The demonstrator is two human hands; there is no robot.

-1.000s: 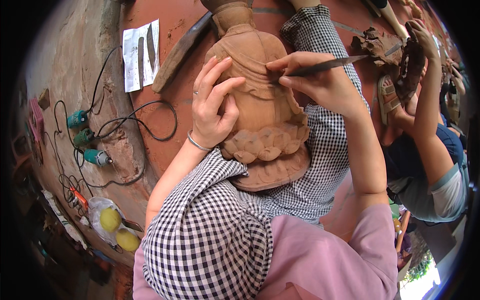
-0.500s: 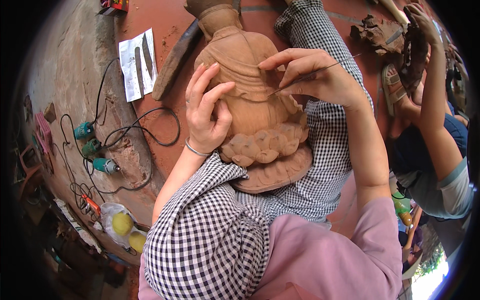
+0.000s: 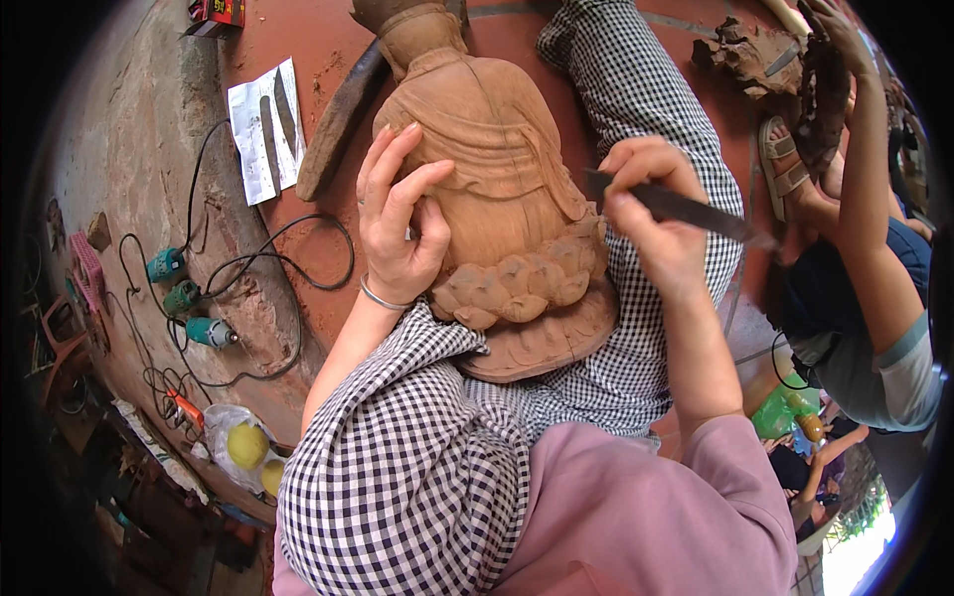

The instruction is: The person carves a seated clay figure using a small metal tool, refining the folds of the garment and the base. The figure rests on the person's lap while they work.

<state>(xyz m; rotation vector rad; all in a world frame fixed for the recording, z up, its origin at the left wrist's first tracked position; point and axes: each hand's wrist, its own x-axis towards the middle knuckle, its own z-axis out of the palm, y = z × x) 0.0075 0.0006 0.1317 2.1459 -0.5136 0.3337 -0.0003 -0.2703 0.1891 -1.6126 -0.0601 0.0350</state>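
Observation:
A carved reddish-brown wooden statue point(image 3: 487, 169) lies across my lap, draped folds on its back and a ring of petals round its base. My left hand point(image 3: 397, 214) rests against its left side, fingers spread and bent, the tips touching the wood. In my right hand point(image 3: 656, 204) I grip a long, dark flat blade point(image 3: 701, 211) between thumb and fingers. Its inner end lies close to the statue's right edge; whether it touches I cannot tell. The outer end is blurred. Checked cloth point(image 3: 397, 447) covers my legs under the statue.
Left on the floor lie a white paper point(image 3: 248, 124) with dark strips, a curved wooden piece point(image 3: 338, 129), corded teal power tools point(image 3: 209, 332) and a bag of yellow fruit point(image 3: 246, 445). On the right sits another person, a sandal point(image 3: 785, 169) showing, near a rough wood chunk point(image 3: 745, 60).
My right hand has moved right and down, off the statue's back, and the blade has turned so its broad face shows. The left hand stays on the statue.

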